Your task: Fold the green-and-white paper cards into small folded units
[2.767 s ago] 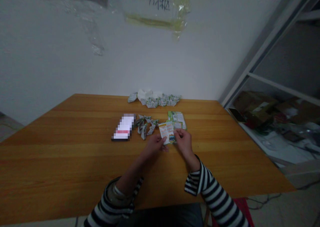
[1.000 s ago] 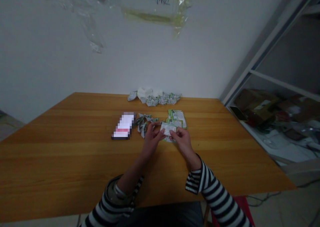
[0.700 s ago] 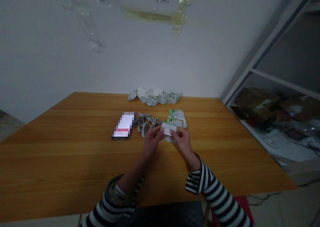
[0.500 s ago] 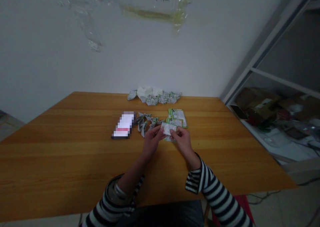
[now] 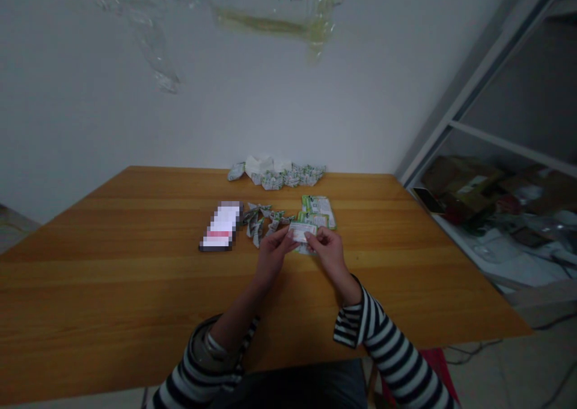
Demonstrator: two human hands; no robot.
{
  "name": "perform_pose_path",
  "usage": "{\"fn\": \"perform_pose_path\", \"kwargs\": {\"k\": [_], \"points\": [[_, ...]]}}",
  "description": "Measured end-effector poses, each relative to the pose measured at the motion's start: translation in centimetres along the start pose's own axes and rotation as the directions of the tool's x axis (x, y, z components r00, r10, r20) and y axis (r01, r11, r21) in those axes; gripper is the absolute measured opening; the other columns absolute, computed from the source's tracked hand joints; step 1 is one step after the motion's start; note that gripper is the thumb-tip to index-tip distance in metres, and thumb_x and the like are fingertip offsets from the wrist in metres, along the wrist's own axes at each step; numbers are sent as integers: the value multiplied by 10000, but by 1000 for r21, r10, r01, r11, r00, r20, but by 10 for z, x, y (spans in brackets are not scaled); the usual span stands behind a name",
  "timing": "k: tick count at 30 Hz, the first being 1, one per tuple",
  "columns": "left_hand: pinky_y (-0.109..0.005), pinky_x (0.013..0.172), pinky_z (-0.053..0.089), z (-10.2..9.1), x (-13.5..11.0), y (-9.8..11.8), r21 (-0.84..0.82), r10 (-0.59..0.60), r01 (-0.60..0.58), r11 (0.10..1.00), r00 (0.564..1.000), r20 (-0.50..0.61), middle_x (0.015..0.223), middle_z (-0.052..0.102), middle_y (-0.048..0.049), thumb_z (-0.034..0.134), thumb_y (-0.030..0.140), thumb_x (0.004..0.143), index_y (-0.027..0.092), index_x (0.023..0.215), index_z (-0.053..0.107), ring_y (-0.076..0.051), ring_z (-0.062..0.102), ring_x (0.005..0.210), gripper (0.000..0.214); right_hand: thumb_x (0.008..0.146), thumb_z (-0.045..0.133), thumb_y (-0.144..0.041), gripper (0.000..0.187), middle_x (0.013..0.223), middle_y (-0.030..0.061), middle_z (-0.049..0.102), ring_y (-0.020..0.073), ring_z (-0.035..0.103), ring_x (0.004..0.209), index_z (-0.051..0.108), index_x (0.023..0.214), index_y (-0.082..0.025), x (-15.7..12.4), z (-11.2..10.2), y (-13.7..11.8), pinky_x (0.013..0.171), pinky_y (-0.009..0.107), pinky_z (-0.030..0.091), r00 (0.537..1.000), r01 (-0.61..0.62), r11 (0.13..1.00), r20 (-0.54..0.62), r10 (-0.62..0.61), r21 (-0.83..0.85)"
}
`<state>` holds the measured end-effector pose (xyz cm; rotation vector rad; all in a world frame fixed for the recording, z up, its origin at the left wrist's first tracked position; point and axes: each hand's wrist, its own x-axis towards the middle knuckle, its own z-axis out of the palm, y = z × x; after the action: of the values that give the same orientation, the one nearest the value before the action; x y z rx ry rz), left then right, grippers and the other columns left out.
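Note:
Both of my hands pinch a small printed paper leaflet point(image 5: 302, 230), folded over with its white back up, just above the wooden table point(image 5: 135, 289). My left hand point(image 5: 271, 256) grips its left edge and my right hand point(image 5: 330, 254) its right edge, fingers closed. A stack of flat green-and-white leaflets point(image 5: 319, 208) lies just behind the held one. Several small folded paper pieces point(image 5: 259, 220) lie left of my hands.
A phone with a lit screen point(image 5: 220, 226) lies left of the folded pieces. A pile of folded papers point(image 5: 276, 175) sits at the table's far edge by the wall. Metal shelving point(image 5: 478, 175) with clutter stands on the right. A plastic bag point(image 5: 274, 9) hangs on the wall.
The leaflet was open with its orange printed side up; now it is folded in half, white side up, and both hands have shifted slightly forward while pinching it.

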<state>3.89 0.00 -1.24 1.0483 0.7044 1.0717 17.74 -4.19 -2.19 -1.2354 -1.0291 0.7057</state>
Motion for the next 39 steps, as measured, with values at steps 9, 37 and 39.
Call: {"fn": "perform_pose_path", "kwargs": {"k": [9, 37, 39], "points": [[-370, 783, 576, -6, 1, -6, 291, -24, -75, 954, 946, 322, 823, 740, -30, 658, 489, 776, 173, 928, 755, -229, 692, 813, 363, 804, 671, -291, 148, 987, 60, 719, 225, 627, 959, 716, 934, -237, 6, -22, -13, 827, 324, 474, 933, 350, 869, 208, -293, -348], [-296, 661, 508, -10, 3, -12, 583, 298, -268, 767, 953, 46, 724, 728, -39, 739, 358, 722, 198, 700, 702, -201, 672, 686, 166, 842, 583, -283, 205, 732, 34, 749, 221, 669, 670, 757, 748, -230, -7, -10, 1, 642, 302, 484, 968, 228, 877, 1, -251, -423], [-306, 674, 514, -9, 4, -11, 576, 284, -251, 778, 958, 34, 728, 730, -38, 751, 358, 704, 199, 686, 701, -205, 672, 691, 167, 848, 573, -269, 208, 754, 37, 752, 221, 675, 690, 758, 760, -234, -9, -9, -1, 657, 304, 487, 963, 246, 867, 6, -270, -433]]}}
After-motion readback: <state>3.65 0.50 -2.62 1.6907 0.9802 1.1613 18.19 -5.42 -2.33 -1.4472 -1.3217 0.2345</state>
